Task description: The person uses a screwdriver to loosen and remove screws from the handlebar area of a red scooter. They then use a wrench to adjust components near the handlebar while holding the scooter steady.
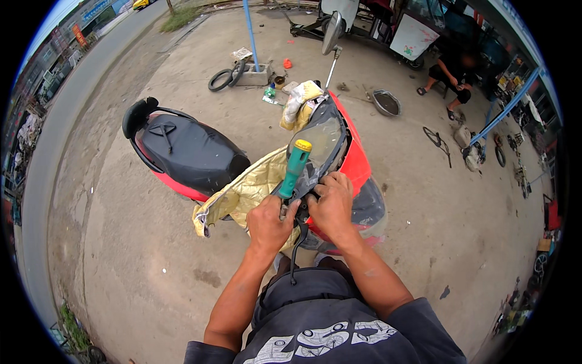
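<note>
Scooter (194,145), work seemingly unfinished: left hand (268,223) at seven o'clock from screwdriver (295,170), right hand (333,203) at four; I cannot tell either grip.

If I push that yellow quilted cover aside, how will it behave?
The yellow quilted cover will probably fold rather than stay stiff, since it sags in creases. It looks light for its size, being thinly padded. Its loose end below the black seat may swing.
</note>
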Demonstrator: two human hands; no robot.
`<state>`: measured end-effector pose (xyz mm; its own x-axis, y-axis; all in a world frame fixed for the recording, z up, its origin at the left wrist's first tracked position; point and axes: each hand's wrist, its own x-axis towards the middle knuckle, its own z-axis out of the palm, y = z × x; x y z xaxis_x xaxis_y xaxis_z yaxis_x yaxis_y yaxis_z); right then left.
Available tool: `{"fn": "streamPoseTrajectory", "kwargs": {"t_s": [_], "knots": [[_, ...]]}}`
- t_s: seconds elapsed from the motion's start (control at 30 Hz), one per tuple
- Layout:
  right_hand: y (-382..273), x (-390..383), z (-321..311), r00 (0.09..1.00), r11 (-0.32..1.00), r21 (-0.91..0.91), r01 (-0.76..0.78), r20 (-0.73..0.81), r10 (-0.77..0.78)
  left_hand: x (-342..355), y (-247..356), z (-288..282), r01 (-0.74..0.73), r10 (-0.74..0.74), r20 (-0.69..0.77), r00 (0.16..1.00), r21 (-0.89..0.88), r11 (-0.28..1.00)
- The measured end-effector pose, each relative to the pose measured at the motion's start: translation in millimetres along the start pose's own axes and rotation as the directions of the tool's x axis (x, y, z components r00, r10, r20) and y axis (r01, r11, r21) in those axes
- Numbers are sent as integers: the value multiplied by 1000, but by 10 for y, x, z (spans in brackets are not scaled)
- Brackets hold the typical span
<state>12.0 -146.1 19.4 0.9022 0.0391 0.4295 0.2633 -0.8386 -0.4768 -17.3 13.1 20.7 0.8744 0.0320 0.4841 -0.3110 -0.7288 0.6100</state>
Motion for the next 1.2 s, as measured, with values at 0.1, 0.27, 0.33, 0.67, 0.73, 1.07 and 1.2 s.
{"fn": "streamPoseTrajectory", "kwargs": {"t_s": [0.1, 0.27, 0.33, 0.67, 0.73, 1.07, 1.2], "knots": [[-10, 17, 45, 999, 999, -34, -31, -8, 31, 13, -2, 8, -8, 8, 18, 1000, 9, 1000], [-33, 25, 77, 999, 995, -91, -47, -7, 47, -2, -6, 8, -1, 1, 42, 999, -5, 1000], [-13, 28, 103, 998, 994, -91, -59, -15, 58, 9, -20, 33, -16, 16, 32, 999, -20, 1000], [-15, -15, 226, 991, 992, -60, -113, -72, 109, 3, -25, 59, -5, 7, 22, 1000, -81, 997], [-24, -22, 242, 989, 991, -46, -126, -89, 122, 1, -23, 63, -6, 7, 18, 1000, -101, 995], [-1, -13, 148, 994, 999, -29, -40, -101, 37, -5, -105, 99, 1, 1, 21, 1000, -134, 991], [67, 41, 26, 996, 999, 42, -8, -84, 12, 18, -121, 84, -9, 13, 30, 999, -136, 991]]}}
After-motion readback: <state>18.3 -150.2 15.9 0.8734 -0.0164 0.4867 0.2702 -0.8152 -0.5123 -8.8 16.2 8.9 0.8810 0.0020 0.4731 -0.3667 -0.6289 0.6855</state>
